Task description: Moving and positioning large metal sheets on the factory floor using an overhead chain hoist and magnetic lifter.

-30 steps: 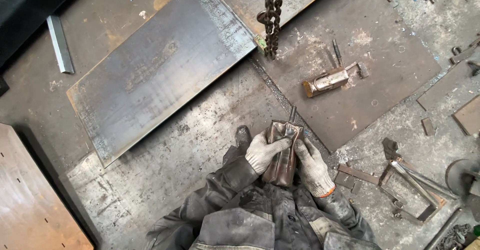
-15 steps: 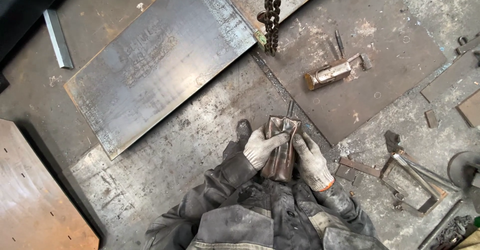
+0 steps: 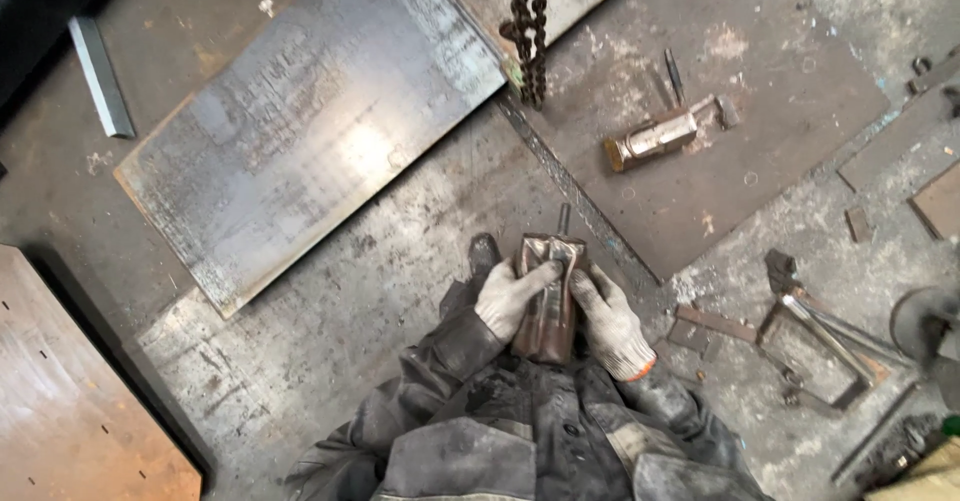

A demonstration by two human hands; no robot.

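Both gloved hands [image 3: 560,306] grip a dark, rusty, oblong metal clamp [image 3: 547,301].

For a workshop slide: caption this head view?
Gloved left hand and right hand grip a rusty metal block above steel plates.

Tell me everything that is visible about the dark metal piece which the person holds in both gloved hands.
The metal piece is a dark brown, rusty-looking block, longer than wide, with shiny worn patches near its far end. A thin rod sticks out of that far end, pointing away from the person. It is held in front of the body, above the dirty workshop floor, lengthwise away from the worker. The gloved left hand wraps its left side with fingers over the top; the gloved right hand supports its right side. Its underside is hidden.
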